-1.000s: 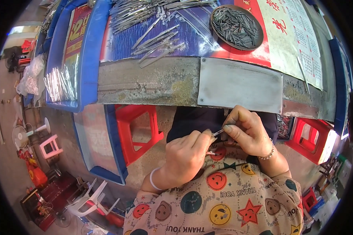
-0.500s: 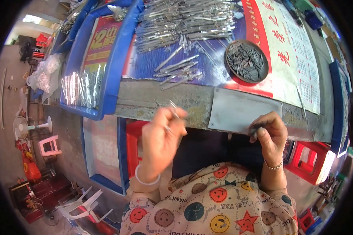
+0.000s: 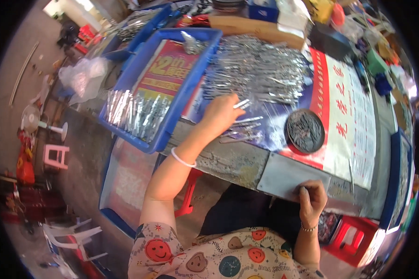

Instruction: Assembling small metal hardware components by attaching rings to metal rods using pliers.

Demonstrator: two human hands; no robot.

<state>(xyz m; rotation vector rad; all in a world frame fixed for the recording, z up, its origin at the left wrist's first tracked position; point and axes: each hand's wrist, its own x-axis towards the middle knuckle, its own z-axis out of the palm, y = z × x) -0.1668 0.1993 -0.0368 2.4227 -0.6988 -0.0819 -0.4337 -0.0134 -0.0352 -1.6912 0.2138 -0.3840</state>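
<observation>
My left hand (image 3: 222, 114) reaches over the bench to the near side of a large pile of slim silvery metal pieces (image 3: 253, 69). Its fingers pinch a slim metal piece (image 3: 241, 104). A few similar loose pieces (image 3: 246, 128) lie just beside that hand. My right hand (image 3: 313, 200) is closed at the near edge of a flat grey metal plate (image 3: 284, 174). Its fingertips press together on something dark, too hidden to make out. Beyond the plate stands a round dish (image 3: 323, 139) of dark slim pins (image 3: 305, 130).
A blue tray (image 3: 184, 97) with a row of silvery pieces (image 3: 137, 114) stands left of the pile. A printed calendar sheet (image 3: 358, 121) covers the bench's right side, with a thin rod (image 3: 351, 176) on it. A red stool (image 3: 349, 237) stands below the bench at right.
My left hand has moved forward from in front of me to the loose pieces by the pile. My right hand stays by the plate, fingers still closed. The view has shifted.
</observation>
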